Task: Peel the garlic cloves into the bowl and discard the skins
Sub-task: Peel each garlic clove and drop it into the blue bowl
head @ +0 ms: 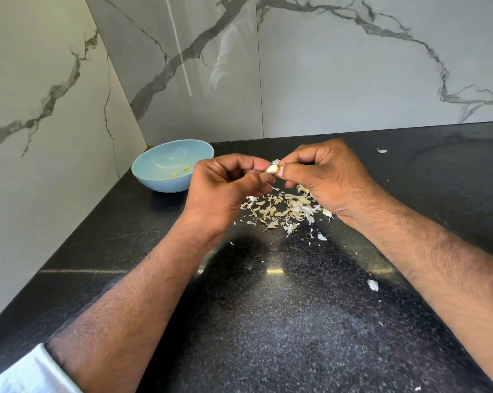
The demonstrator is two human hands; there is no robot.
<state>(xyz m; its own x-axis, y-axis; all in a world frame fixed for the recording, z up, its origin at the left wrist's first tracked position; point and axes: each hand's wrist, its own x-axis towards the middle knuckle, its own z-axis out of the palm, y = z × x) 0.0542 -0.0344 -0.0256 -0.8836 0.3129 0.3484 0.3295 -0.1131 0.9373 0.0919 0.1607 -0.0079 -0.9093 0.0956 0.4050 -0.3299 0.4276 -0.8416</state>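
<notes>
Garlic clove (272, 169) sits pinched between both hands above the black countertop (282, 321), a flap of skin standing up from its top. Left hand (225, 188): fingers curled, fingertips gripping the clove's left end. Right hand (327, 177): thumb and forefinger pinching its right end, other fingers curled. Pile of skins (282, 209) lies on the counter directly below the hands; stray flakes scattered nearby. Blue bowl (157, 177) stands left of the hands by the marble wall (41, 109), holding a few peeled pieces (186, 167).
</notes>
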